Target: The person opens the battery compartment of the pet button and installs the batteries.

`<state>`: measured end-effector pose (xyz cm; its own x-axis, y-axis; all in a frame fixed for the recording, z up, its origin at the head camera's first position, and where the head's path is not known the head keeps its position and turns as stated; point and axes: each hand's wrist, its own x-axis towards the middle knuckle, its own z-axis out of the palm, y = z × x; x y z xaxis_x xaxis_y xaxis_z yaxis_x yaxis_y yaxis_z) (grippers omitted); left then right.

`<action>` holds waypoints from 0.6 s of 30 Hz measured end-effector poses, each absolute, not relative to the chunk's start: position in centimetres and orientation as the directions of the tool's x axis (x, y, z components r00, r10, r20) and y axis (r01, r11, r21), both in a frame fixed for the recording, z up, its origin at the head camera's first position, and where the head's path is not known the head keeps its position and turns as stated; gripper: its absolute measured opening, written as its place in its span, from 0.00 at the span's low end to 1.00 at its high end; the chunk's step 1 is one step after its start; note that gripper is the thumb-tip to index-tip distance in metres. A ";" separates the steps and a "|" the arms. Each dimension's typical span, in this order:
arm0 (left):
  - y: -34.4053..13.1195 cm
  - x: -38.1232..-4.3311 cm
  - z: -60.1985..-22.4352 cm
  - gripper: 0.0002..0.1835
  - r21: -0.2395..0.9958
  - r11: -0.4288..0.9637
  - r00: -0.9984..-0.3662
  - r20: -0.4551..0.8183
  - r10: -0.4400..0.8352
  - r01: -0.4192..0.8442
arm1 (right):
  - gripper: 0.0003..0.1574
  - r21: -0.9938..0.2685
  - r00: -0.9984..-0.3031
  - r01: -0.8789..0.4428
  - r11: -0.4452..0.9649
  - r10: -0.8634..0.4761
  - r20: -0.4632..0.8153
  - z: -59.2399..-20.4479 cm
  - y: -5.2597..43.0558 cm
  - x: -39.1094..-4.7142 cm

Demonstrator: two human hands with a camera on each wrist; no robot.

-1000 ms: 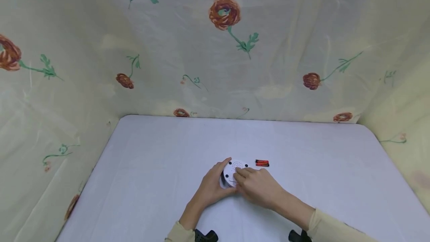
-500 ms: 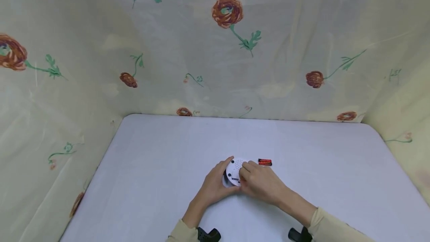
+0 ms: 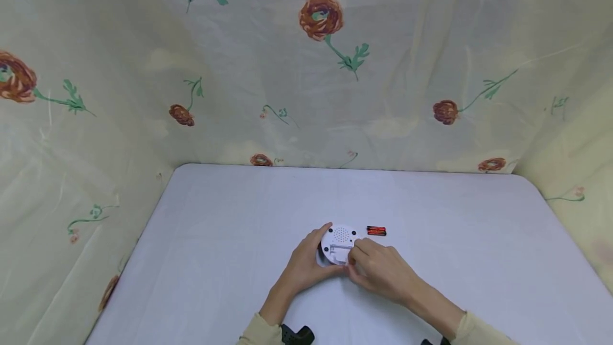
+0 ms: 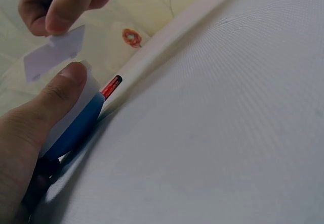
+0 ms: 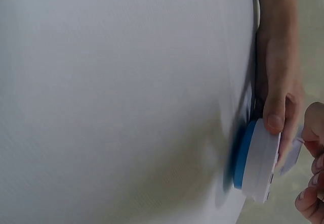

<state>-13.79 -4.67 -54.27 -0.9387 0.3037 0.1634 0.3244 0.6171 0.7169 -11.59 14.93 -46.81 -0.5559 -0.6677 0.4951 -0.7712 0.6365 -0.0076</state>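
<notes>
A round device (image 3: pixel 341 234), white with a blue lower side (image 4: pixel 76 128), shows its back upward, with speaker holes, small dark feet and an uncovered battery compartment (image 3: pixel 339 252). My left hand (image 3: pixel 306 260) grips its rim between thumb and fingers, holding it close over the table. Just right of the device, my right hand (image 3: pixel 383 268) pinches the flat white battery cover (image 4: pixel 55 54) by its edge, lifted apart from the compartment. In the right wrist view the cover (image 5: pixel 292 158) hangs beside the device (image 5: pixel 260 158), partly behind my left fingers.
Two red-and-black batteries (image 3: pixel 376 230) lie side by side on the white table (image 3: pixel 239 212), behind my right hand. Flower-printed curtains (image 3: pixel 383 95) stand around the table's back and sides.
My right hand has pulled the battery cover off and moved slightly right with it, exposing the compartment. The left hand keeps its grip on the device.
</notes>
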 end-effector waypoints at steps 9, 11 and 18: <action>-4.6 -13.8 -54.5 0.52 0.726 0.616 -0.943 0.142 0.301 0.306 | 0.10 -0.048 -0.569 -0.762 0.646 -0.633 0.524 -48.1 15.4 -9.1; -4.6 -13.8 -54.5 0.53 0.731 0.612 -0.944 0.138 0.299 0.301 | 0.11 -0.045 -0.567 -0.763 0.645 -0.634 0.526 -48.5 15.4 -8.5; -4.7 -13.9 -54.3 0.57 0.750 0.602 -0.950 0.114 0.291 0.274 | 0.12 -0.010 -0.554 -0.769 0.640 -0.658 0.510 -49.8 15.2 -7.2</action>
<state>-13.87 -4.72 -54.34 -0.9499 0.2910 0.1138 0.2744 0.6024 0.7495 -7.20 15.20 -49.82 -0.5544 -0.6579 0.5097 -0.7685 0.6397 -0.0101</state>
